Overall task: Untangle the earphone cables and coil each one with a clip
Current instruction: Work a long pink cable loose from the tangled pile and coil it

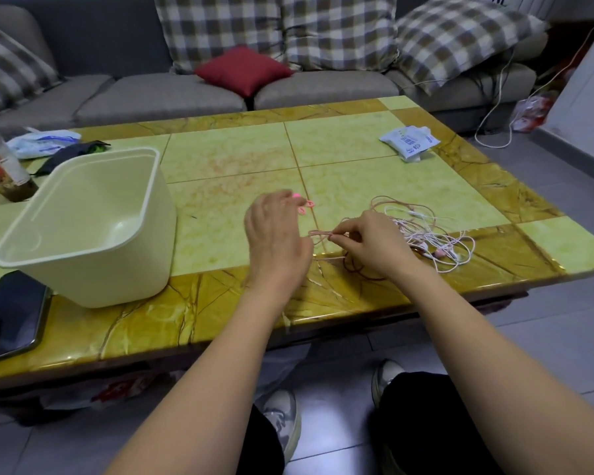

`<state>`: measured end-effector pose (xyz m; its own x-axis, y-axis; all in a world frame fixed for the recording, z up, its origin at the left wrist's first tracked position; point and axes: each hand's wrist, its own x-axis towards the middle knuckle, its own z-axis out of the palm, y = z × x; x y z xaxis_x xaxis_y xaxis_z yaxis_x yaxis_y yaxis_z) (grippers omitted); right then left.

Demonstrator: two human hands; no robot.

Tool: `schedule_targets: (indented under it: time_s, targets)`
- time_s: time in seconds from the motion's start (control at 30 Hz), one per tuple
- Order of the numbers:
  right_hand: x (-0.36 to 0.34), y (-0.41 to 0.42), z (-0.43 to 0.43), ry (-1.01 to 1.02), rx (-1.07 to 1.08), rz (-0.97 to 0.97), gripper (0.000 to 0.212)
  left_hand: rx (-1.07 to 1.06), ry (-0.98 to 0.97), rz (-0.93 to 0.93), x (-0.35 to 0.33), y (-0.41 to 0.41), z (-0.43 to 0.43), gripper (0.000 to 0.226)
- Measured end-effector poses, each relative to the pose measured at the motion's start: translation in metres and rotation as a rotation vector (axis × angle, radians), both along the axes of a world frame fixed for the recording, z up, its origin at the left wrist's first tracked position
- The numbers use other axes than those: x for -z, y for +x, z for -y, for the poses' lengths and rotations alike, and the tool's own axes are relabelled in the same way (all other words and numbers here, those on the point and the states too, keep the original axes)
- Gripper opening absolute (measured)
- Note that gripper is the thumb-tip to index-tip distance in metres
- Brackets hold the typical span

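A tangle of pink and white earphone cables (436,234) lies on the green and yellow table (340,156), right of centre near the front edge. My right hand (371,245) pinches a bunch of pink cable loops (319,233) at the tangle's left end. My left hand (275,234) hovers just left of those loops, fingers curled, with small pink clips (304,205) at its fingertips. Whether the left hand also holds the cable is hidden by the hand itself.
A cream plastic tub (86,228) stands at the left, a dark phone (11,317) at the front left corner. A bottle (0,162) and bags sit far left, a white packet (408,140) at the back right. A sofa with cushions lies behind the table.
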<state>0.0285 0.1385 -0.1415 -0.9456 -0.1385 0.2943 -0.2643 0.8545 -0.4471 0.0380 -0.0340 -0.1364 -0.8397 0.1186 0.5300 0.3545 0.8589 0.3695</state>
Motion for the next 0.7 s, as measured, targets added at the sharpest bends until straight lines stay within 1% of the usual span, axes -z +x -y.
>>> schedule_targets:
  time_s: [0.03,0.1,0.13,0.2,0.23,0.3,0.33,0.37,0.4,0.47,0.5,0.53,0.57,0.63,0.67,0.7]
  targets:
    - [-0.001,0.0,0.001,-0.008,-0.017,-0.017,0.02,0.093,-0.031,-0.007,0.001,0.0,-0.003,0.044]
    - [-0.001,0.001,0.003,-0.034,-0.051,-0.014,0.019,0.223,-0.04,0.125,0.006,-0.001,-0.008,0.033]
    - [-0.001,0.002,0.003,-0.059,-0.064,0.012,0.018,0.245,-0.024,0.202,0.01,-0.001,-0.009,0.028]
    - [0.0,0.005,0.002,-0.104,-0.097,0.101,0.015,0.226,0.07,0.321,0.015,-0.001,-0.008,0.024]
    - [0.0,0.006,0.0,-0.107,-0.108,0.161,0.013,0.201,0.135,0.341,0.016,-0.002,-0.006,0.023]
    - [0.0,0.006,-0.004,-0.065,-0.087,0.271,0.01,0.117,0.235,0.304,0.017,-0.005,-0.001,0.022]
    - [-0.001,0.005,-0.007,-0.028,-0.041,0.272,0.01,0.057,0.285,0.275,0.017,-0.006,0.0,0.023]
    - [-0.002,0.003,-0.01,-0.007,0.023,0.206,0.011,-0.007,0.344,0.252,0.015,-0.006,0.001,0.023]
    - [-0.004,0.001,-0.014,-0.026,0.103,0.077,0.012,-0.064,0.406,0.229,0.013,-0.007,0.002,0.024]
    - [-0.014,0.001,-0.016,-0.175,0.205,-0.243,0.012,-0.151,0.509,0.183,0.009,-0.01,0.004,0.025]
    - [-0.019,0.001,-0.017,-0.202,0.222,-0.346,0.011,-0.19,0.549,0.173,0.007,-0.012,0.006,0.025]
    - [-0.02,0.001,-0.018,-0.171,0.239,-0.349,0.012,-0.227,0.582,0.172,0.006,-0.013,0.008,0.025]
    - [-0.019,0.0,-0.019,-0.096,0.25,-0.269,0.014,-0.257,0.606,0.181,0.007,-0.015,0.01,0.025]
    - [-0.008,0.001,-0.019,0.106,0.246,0.047,0.019,-0.305,0.624,0.236,0.011,-0.016,0.015,0.026]
    - [-0.004,0.001,-0.02,0.145,0.219,0.126,0.02,-0.328,0.619,0.271,0.014,-0.016,0.017,0.028]
    - [-0.004,0.0,-0.02,0.11,0.181,0.11,0.02,-0.349,0.612,0.3,0.016,-0.017,0.019,0.029]
